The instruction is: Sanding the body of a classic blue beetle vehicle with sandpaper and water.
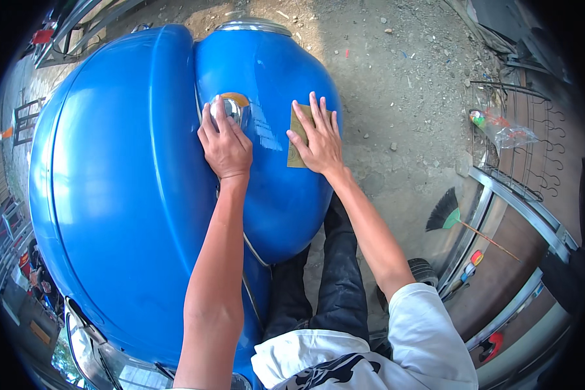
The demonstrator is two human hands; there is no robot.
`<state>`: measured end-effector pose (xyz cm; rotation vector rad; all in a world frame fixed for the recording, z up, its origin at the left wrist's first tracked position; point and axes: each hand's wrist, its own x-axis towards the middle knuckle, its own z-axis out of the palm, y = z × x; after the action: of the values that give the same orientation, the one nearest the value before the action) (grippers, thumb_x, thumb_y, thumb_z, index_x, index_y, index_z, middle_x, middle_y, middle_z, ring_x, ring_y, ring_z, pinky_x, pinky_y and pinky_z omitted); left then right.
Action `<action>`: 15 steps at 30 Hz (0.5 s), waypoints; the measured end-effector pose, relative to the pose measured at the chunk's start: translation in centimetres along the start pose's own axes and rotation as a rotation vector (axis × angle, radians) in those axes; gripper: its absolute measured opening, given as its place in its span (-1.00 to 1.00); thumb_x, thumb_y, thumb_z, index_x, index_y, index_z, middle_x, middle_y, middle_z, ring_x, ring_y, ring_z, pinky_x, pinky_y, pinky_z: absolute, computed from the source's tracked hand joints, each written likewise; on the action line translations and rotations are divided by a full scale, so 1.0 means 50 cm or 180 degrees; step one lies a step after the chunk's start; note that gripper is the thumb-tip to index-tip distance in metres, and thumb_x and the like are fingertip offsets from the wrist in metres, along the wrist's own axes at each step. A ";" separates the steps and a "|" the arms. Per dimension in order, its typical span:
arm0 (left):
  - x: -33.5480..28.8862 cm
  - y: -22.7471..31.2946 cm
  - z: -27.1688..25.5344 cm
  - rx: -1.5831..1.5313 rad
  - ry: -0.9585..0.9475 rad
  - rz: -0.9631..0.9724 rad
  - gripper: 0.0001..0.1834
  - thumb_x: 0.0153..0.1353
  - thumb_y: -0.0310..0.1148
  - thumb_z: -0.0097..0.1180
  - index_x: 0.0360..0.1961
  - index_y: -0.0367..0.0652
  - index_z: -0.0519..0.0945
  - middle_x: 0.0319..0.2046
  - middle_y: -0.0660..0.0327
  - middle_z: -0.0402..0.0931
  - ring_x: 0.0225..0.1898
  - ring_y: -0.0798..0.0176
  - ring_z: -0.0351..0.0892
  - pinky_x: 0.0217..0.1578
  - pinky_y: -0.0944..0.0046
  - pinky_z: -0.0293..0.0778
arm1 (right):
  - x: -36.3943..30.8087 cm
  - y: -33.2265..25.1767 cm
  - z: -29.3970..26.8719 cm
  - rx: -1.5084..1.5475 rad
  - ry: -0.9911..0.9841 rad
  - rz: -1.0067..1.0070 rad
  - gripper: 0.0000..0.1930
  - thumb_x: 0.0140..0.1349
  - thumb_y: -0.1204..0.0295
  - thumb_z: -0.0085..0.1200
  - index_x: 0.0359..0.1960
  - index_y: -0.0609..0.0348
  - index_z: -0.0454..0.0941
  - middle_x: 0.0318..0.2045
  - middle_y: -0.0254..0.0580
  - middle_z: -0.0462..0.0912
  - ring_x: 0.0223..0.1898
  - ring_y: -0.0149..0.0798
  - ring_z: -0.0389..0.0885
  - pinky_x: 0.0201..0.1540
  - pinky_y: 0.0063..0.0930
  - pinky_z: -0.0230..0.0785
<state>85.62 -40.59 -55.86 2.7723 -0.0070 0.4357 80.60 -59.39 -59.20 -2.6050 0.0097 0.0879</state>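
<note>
A glossy blue car fender curves beside the rounded blue hood. My left hand is on the fender's top, its fingers curled over a chrome turn signal lamp with an orange lens. The fingers hide part of that lamp. Farther right, my right hand lies flat with fingers spread, pressing a tan sheet of sandpaper against the paint. Between the hands, pale streaks show on the blue surface. At the fender's far end sits a chrome-rimmed headlight.
Gravelly ground lies beyond the fender. On the right are a wire rack with hooks, a clear plastic bag, a broom, a metal frame and a tire. The windshield is at lower left.
</note>
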 end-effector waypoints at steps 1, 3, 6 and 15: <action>-0.002 0.004 0.004 -0.0039 0.0007 -0.0006 -0.57 0.45 -0.36 -0.18 0.29 -0.06 0.45 0.17 -0.06 0.44 0.06 -0.13 0.50 0.08 0.01 0.45 | -0.001 0.000 -0.005 -0.0198 -0.0014 0.0061 -0.30 0.41 -0.17 -0.21 0.48 -0.14 0.18 0.53 -0.01 -0.05 0.51 0.23 -0.08 0.46 0.30 -0.20; -0.006 0.006 0.011 -0.0034 -0.0026 -0.0036 -0.57 0.45 -0.35 -0.18 0.30 -0.05 0.45 0.18 -0.06 0.44 0.06 -0.13 0.50 0.08 0.01 0.45 | -0.003 -0.021 0.009 -0.0286 0.0074 0.0379 -0.32 0.43 -0.15 -0.24 0.49 -0.15 0.17 0.54 0.01 -0.09 0.51 0.26 -0.11 0.45 0.32 -0.21; 0.000 0.010 0.003 -0.0077 0.0029 -0.0016 -0.56 0.45 -0.35 -0.18 0.31 -0.05 0.43 0.18 -0.07 0.44 0.06 -0.14 0.50 0.08 0.01 0.45 | -0.054 -0.078 0.042 0.0006 0.0305 0.1083 -0.36 0.49 -0.08 -0.32 0.52 -0.18 0.07 0.52 0.03 -0.04 0.53 0.22 -0.15 0.45 0.31 -0.20; 0.003 0.022 0.019 -0.0159 0.0030 0.0024 -0.56 0.44 -0.37 -0.18 0.31 -0.06 0.44 0.18 -0.07 0.43 0.06 -0.15 0.50 0.09 0.00 0.45 | 0.073 0.010 0.036 -0.0208 0.0133 0.1037 -0.40 0.51 0.00 -0.38 0.49 -0.10 0.13 0.50 0.04 0.03 0.53 0.21 -0.14 0.49 0.21 -0.26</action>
<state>85.96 -41.94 -56.31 2.7218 -0.0260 0.4444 84.10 -58.84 -61.24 -2.6469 0.4534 0.1520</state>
